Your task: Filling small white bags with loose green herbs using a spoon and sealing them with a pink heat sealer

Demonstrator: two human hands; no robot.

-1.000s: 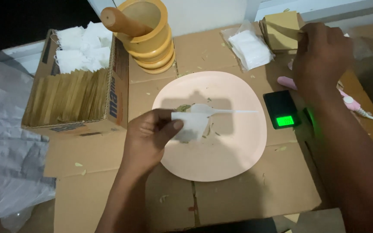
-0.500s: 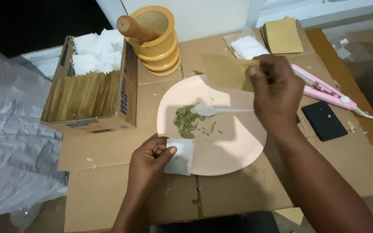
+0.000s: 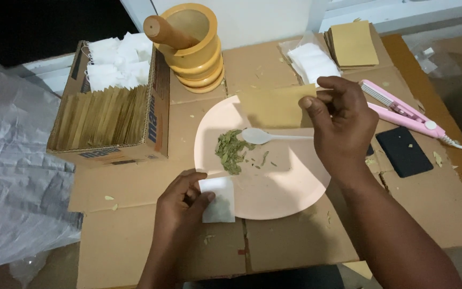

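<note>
My left hand (image 3: pixel 180 200) pinches a small white tea-bag pouch (image 3: pixel 218 200) at the near left rim of the pink plate (image 3: pixel 290 187). My right hand (image 3: pixel 340 126) holds a tan paper envelope (image 3: pixel 277 105) above the plate's far side. On the plate lie a small heap of dried green leaves (image 3: pixel 230 150) and a white plastic spoon (image 3: pixel 266 136), its handle running under my right hand.
A cardboard box (image 3: pixel 108 115) of tan envelopes and white pouches stands at left. Behind the plate sits a yellow mortar with pestle (image 3: pixel 191 45). White pouches (image 3: pixel 311 61), a tan envelope stack (image 3: pixel 353 44), a pink sealer (image 3: pixel 402 109) and a black scale (image 3: pixel 405 151) lie at right.
My right hand went from the far right stack to above the plate, now holding a tan envelope. My left hand drew the white pouch off the plate to its near rim.
</note>
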